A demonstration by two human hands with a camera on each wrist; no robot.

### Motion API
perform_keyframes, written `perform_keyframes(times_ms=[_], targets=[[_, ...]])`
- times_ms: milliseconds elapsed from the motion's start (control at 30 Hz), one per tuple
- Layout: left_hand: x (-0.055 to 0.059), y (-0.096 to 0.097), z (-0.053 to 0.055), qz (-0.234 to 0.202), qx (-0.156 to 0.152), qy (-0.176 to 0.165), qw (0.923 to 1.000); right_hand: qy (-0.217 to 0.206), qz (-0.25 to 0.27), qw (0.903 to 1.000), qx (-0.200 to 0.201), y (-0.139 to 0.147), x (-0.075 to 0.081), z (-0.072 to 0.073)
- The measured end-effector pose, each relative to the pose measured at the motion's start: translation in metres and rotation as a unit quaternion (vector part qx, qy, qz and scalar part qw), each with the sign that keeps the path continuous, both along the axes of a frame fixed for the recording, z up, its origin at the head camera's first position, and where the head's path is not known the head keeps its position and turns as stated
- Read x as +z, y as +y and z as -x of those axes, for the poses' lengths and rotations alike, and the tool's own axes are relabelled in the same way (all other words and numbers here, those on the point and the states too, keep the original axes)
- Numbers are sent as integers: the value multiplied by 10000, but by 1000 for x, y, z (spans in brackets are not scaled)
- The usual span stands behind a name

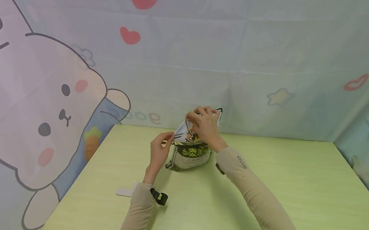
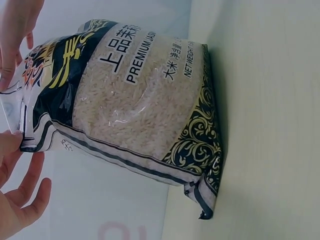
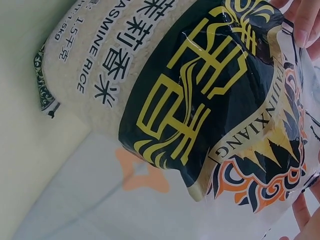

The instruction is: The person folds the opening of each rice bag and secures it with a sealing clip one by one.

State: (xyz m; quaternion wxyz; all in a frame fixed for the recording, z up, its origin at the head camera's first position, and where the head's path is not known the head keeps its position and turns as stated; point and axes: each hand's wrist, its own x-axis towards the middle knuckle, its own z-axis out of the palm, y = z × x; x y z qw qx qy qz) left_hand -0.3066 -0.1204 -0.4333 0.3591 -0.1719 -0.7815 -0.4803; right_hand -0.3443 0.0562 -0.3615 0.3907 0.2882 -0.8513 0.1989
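A clear and black bag of jasmine rice (image 1: 191,159) stands upright on the table, its pale upper part leaning and creased. My left hand (image 1: 159,150) pinches the bag's top left corner between thumb and fingers; in the left wrist view that hand (image 2: 22,200) has its other fingers loosely bent below the corner. Higher up, my right hand (image 1: 207,127) grips the top edge, fingers curled over it. In the right wrist view, the bag's printed front (image 3: 200,90) fills the middle, and only part of the right hand (image 3: 306,215) shows at the lower right edge.
The light yellow-green table (image 1: 295,196) ends at a cloth backdrop (image 1: 189,57) printed with hearts and a rabbit, close behind the bag. A flat white piece (image 1: 124,192) lies beside the left sleeve. Each wrist wears a dark strap, the left one (image 1: 159,196) showing plainly.
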Motion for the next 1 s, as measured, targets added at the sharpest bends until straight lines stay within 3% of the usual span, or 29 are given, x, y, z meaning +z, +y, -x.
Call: perform_keyframes(times_ms=[500, 1000], targets=[[-1, -1, -1, 244, -17, -17, 9997, 357, 101, 9993, 22, 5, -3, 0], [8, -9, -13, 535, 33, -405, 9977, 181, 147, 9997, 50, 4, -5, -3]])
